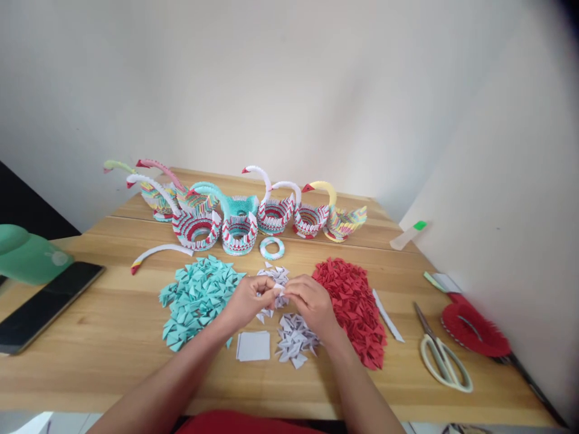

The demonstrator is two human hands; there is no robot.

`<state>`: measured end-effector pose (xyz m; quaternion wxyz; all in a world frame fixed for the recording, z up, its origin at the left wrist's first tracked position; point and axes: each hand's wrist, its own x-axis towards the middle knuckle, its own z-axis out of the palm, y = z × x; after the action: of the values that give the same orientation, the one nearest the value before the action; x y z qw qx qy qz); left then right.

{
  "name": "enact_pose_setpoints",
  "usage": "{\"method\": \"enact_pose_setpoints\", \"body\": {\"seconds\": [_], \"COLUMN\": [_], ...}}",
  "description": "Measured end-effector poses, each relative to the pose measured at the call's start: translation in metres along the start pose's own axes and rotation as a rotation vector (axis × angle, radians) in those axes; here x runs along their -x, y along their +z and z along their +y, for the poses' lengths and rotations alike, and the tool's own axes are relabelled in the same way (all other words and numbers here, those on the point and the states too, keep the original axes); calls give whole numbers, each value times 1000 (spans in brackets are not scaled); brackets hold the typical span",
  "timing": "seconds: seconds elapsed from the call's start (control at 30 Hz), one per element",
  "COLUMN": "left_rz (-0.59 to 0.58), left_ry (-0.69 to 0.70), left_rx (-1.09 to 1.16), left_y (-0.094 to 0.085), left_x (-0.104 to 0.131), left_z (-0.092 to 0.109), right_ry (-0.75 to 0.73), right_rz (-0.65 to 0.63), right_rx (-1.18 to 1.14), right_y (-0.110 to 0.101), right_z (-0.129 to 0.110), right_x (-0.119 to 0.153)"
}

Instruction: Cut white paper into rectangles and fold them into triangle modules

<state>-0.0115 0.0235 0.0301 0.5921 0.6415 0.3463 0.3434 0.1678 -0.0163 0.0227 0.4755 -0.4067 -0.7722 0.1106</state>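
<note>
My left hand [254, 299] and my right hand [312, 301] meet over the middle of the table, fingers closed in a pinch. Between their fingertips is a small white folded paper piece [279, 289], partly covered by the fingers. Behind and below it lies a loose pile of white folded paper triangles [275, 274]. A second white pile [296, 340] sits close under my right wrist. Teal folded triangles [199, 298] are heaped left of my left hand, red ones [355, 307] right of my right hand. A small stack of white paper squares [253, 346] lies between my forearms.
Several folded-paper swans, one being a red and white swan [195, 229], stand at the back. A paper ring [272, 248] and a loose swan neck [160, 252] lie before them. Scissors [443, 355] and a red round item [474, 328] are right; a phone [49, 304] and green container [31, 256] left.
</note>
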Motion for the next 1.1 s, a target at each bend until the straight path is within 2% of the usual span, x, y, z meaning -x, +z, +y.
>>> {"method": "enact_pose_setpoints", "body": {"seconds": [0.17,0.33,0.43,0.6,0.87,1.1], "left_rz": [-3,88,102,120,120,146], "left_ry": [47,283,370,377,418,468], "left_rx": [-94,-414,-503,-528,-585,-574], "left_y": [0,-1,0,1,0,1], "left_x": [1,4,5,4,3,2], "left_z": [0,2,2,2,0,-6], "right_ry": [39,147,194,260,493,522], "right_rz": [-21,-6,7,28,70,74], "right_rx": [-45,-120,-162,-230,-402,-390], "right_y": [-1,1,2,4,8,10], "right_z": [1,0,0,1,0,0], "right_x": [1,1,1,1,4,5]}}
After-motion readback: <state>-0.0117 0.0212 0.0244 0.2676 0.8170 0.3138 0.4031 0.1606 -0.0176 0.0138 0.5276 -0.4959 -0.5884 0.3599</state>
